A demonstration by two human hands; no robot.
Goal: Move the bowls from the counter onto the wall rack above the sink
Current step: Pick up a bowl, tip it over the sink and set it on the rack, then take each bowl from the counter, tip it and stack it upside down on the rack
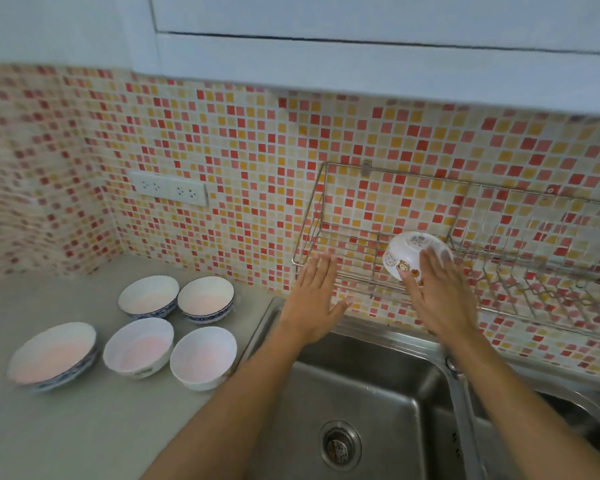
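Note:
A small white bowl with cartoon prints (406, 252) lies upside down and tilted on the wire wall rack (343, 244) above the sink. My right hand (437, 292) is just in front of it with straight fingers, its fingertips blurred against the bowl's right side. My left hand (317, 292) hovers flat and open by the rack's left front edge, holding nothing. Several white bowls stand upright on the grey counter (49, 427) at the left: two blue-rimmed ones at the back (148, 295) (205, 298), a wide one at the far left (52, 355), and two plain ones in front (138, 346) (203, 356).
A steel sink (361, 393) with a round drain (340, 445) lies below my arms. The tap (459, 393) rises between the two basins. A double wall socket (168, 188) sits on the mosaic tiles. The rack's right part has plate slots (551, 285). A cupboard hangs overhead.

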